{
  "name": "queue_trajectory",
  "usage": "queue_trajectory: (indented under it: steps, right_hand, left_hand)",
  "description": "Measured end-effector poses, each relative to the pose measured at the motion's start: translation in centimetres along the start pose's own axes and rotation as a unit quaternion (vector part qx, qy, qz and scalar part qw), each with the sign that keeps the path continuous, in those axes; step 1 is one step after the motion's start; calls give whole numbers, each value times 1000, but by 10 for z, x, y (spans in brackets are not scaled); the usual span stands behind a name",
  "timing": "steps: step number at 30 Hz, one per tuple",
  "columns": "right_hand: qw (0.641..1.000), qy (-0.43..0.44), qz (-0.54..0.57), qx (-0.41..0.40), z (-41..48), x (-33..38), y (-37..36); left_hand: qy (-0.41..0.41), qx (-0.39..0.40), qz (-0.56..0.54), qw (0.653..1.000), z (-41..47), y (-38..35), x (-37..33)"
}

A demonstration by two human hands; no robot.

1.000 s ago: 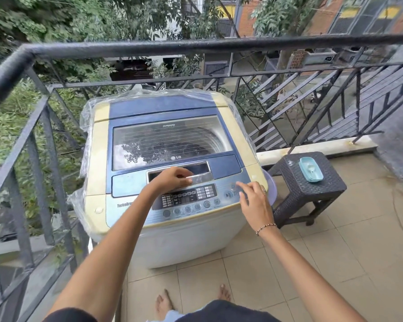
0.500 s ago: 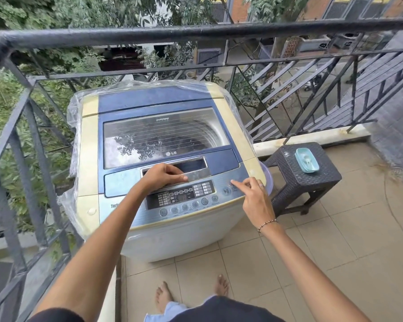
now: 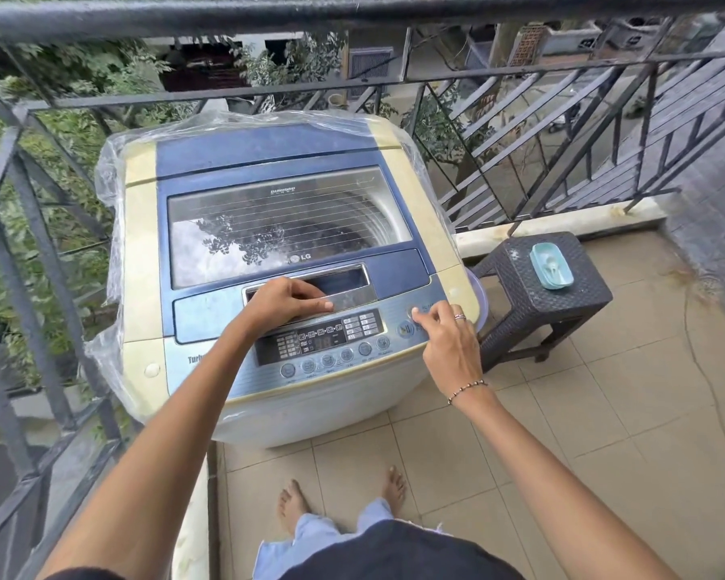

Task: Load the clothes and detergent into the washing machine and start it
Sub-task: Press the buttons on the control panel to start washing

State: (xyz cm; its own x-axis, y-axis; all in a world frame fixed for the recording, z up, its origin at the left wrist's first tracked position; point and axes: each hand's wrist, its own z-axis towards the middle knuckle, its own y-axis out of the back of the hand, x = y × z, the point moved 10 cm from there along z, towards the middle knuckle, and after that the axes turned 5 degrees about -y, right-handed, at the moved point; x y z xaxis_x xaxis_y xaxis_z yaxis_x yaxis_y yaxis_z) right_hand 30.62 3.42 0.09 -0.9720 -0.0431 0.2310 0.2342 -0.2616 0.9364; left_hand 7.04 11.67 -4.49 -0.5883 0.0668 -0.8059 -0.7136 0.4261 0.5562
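Note:
A top-loading washing machine (image 3: 143, 253), cream and blue and partly wrapped in clear plastic, stands by the balcony railing with its glass lid (image 3: 285, 228) closed. Dark laundry shows faintly through the glass. My left hand (image 3: 287, 301) rests on the lid's handle recess, fingers curled over its edge. My right hand (image 3: 446, 332) hovers over the right end of the control panel (image 3: 323, 341), its index fingertip touching the upper round button there. A teal detergent container (image 3: 551, 265) with a scoop lies open on a dark stool.
A black metal railing (image 3: 352, 10) surrounds the machine at the back and left. The dark woven stool (image 3: 549, 303) stands right of the machine on the tiled floor (image 3: 603, 412). A lilac basin rim (image 3: 481, 295) peeks out behind the machine's right corner. My bare feet are below.
My right hand has shifted slightly right and forward, its index finger landing on the upper button at the panel's right end. The left hand stays at the lid handle. The camera has tilted downward.

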Motion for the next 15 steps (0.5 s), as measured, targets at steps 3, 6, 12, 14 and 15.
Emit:
queue_trajectory:
  steps: [3, 6, 12, 14, 15]
  right_hand:
    - [1000, -6, -3, 4, 1, -1, 0]
    - [1000, -17, 4, 12, -1, -3, 1]
    - [999, -25, 8, 25, -11, -2, 1]
    - [999, -31, 8, 26, -12, -1, 1]
    - [999, -35, 8, 27, -11, -1, 1]
  left_hand:
    - [-1, 5, -10, 1000, 0, -1, -1]
    - [3, 6, -17, 1000, 0, -1, -2]
    - [5, -11, -3, 1000, -5, 2, -4]
    - [2, -15, 3, 1000, -6, 2, -6]
    - [1, -15, 5, 1000, -6, 2, -6]
